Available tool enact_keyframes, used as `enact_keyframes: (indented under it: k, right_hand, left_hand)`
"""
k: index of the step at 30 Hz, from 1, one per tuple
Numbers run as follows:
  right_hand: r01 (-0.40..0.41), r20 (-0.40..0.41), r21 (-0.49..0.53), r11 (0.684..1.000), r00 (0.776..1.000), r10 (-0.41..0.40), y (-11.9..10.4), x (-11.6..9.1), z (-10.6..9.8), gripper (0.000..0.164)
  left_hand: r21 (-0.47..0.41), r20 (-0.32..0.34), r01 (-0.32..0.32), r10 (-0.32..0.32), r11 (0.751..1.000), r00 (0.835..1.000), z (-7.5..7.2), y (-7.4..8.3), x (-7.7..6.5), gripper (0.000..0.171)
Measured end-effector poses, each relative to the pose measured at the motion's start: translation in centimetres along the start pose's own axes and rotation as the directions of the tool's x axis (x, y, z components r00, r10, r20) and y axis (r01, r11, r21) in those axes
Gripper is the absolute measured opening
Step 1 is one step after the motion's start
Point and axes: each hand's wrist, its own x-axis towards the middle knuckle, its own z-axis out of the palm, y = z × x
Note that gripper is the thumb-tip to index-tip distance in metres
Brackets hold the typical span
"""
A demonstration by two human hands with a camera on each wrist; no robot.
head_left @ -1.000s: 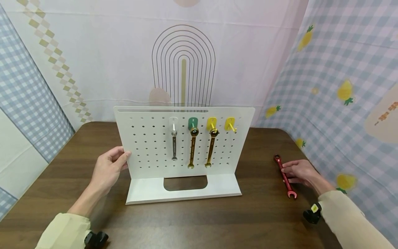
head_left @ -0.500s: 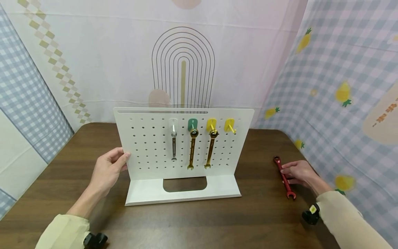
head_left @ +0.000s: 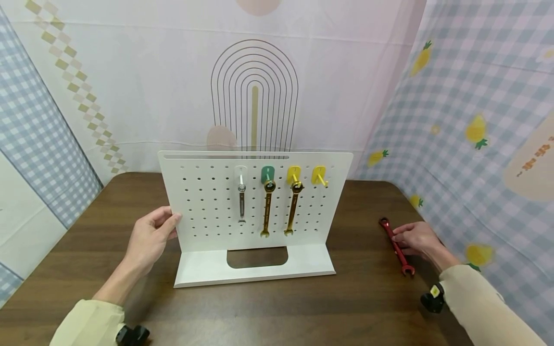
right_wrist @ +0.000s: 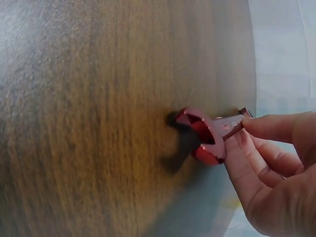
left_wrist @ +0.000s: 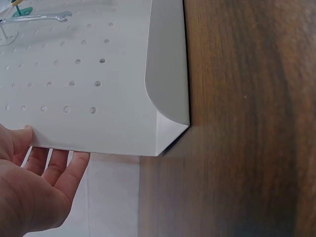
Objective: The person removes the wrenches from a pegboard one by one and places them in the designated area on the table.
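Head view: the left hand (head_left: 149, 235) pinches the left edge of the white pegboard (head_left: 242, 241), presumably to steady it upright on the table (head_left: 277, 310). The right hand (head_left: 415, 239), well apart from the board, pinches the red wrench (head_left: 397, 252) by its shank at the table's right side. The ring end points away from the person – the open end toward them. A silver wrench (head_left: 242, 206) and two gold wrenches (head_left: 267, 211) hang from hooks (white, green and yellow); a further yellow hook (head_left: 319, 175) is at their right. The checked cloth (head_left: 450, 158) rises near the right hand and likely limits room there.

Left wrist view: the thumb bears on the board's front face, the other fingers behind its edge. The bent base flange (left_wrist: 168, 64) lies along the table, probably to give a stable footing.

Right wrist view: thumb and fingers clamp opposite sides of the red shank. A shadow beside the open end suggests that end is raised; the ring end's contact cannot be determined.
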Motion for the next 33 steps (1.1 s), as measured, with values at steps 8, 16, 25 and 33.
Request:
enact_keyframes:
  k: [8, 16, 25, 33]
  right_hand:
    - [0.016, 0.012, 0.017, 1.000, 1.000, -0.017, 0.06, -0.24, -0.21, 0.027]
    - [0.032, 0.016, 0.024, 0.999, 0.999, -0.032, 0.01, -0.49, -0.36, 0.029]
    - [0.038, 0.015, 0.038, 0.999, 0.999, -0.038, -0.10, -0.69, -0.50, 0.028]
    - [0.029, -0.015, 0.076, 0.997, 0.999, -0.028, 0.16, -0.50, -0.87, 0.033]
  left_hand:
    - [0.014, -0.003, 0.008, -0.008, 1.000, 1.000, 0.00, -0.03, -0.11, 0.032]
    - [0.014, -0.003, -0.001, 0.001, 1.000, 1.000, -0.03, -0.02, -0.07, 0.031]
    - [0.001, 0.003, -0.007, 0.007, 1.000, 1.000, -0.04, 0.03, 0.08, 0.032]
    - [0.010, -0.003, 0.008, -0.008, 1.000, 1.000, -0.01, 0.09, 0.01, 0.031]
